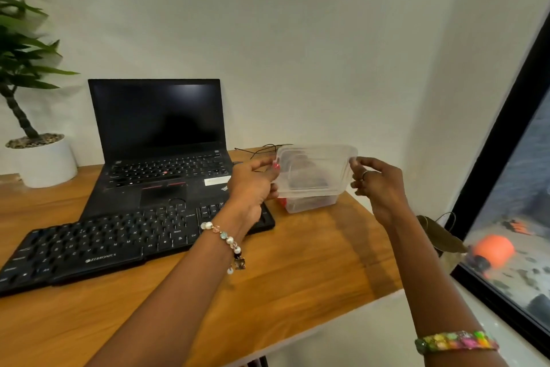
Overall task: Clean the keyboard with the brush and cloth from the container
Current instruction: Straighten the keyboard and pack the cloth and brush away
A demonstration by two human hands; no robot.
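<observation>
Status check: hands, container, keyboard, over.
Both hands, left and right, pinch the lid, lifted off the container. Keyboard untouched. Left forearm crosses its right end.

Just looking at a plain off-white wall [297,39] rising behind the grip, meeting a second pale wall [476,69] in a corner up and to the right of it. Spreading under the grip and out to the left: a warm wooden desk [297,277], catching soft, even light. Standing well left of the grip, back by the wall: a leafy plant [29,48] in a white pot [44,167]. Sitting between that and the grip: an open black laptop [160,140], screen dark. Running down well right of the grip: a big window [523,217] in a black frame [494,158], something orange [494,249] blurring beyond the glass.
</observation>
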